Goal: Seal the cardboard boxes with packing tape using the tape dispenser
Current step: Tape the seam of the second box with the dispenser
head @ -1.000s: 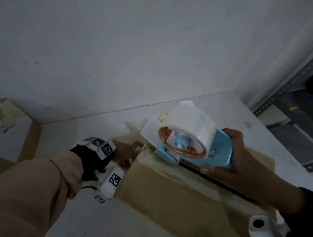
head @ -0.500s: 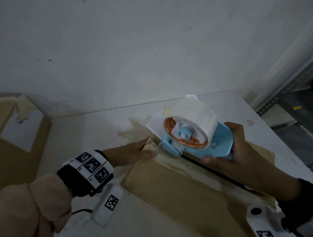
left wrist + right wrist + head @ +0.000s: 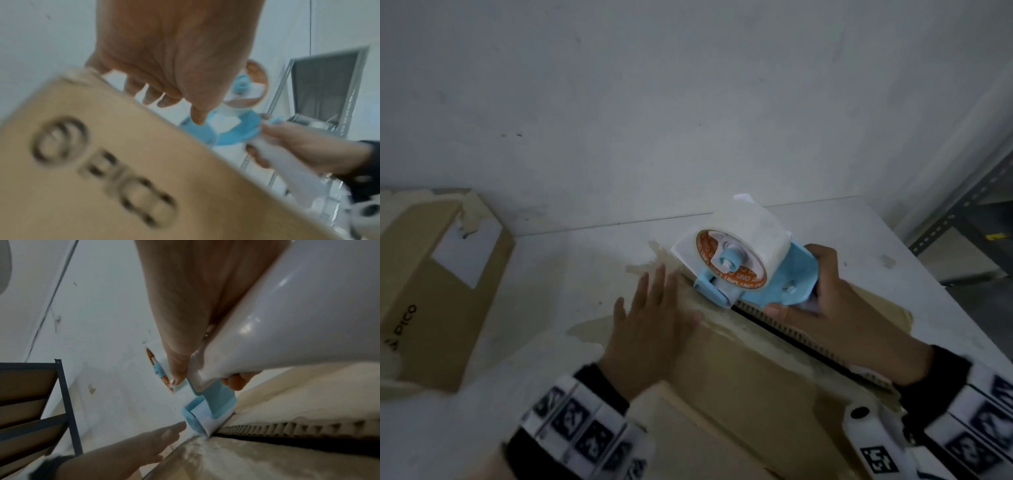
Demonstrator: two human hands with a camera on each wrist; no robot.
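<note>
A brown cardboard box [image 3: 739, 383] lies before me with its top seam [image 3: 791, 334] gaping dark. The blue tape dispenser [image 3: 787, 281] carries a white tape roll [image 3: 750, 233], and its front roller rests on the far end of the seam. My right hand [image 3: 808, 291] grips the dispenser's handle [image 3: 287, 321] from behind. My left hand [image 3: 654, 308] lies flat on the box top beside the roller, fingers straight and spread. In the right wrist view the roller [image 3: 197, 420] touches the box edge, with the left hand's fingertips [image 3: 176, 426] just beside it.
A second cardboard box [image 3: 431, 291] with a white label lies at the left on the white table [image 3: 551, 308]. A white wall rises close behind. A metal shelf [image 3: 969, 219] stands off the table's right edge.
My left hand has come up from the box's far end onto its top and now lies flat with spread fingers. The dispenser stays at the seam's far end.
</note>
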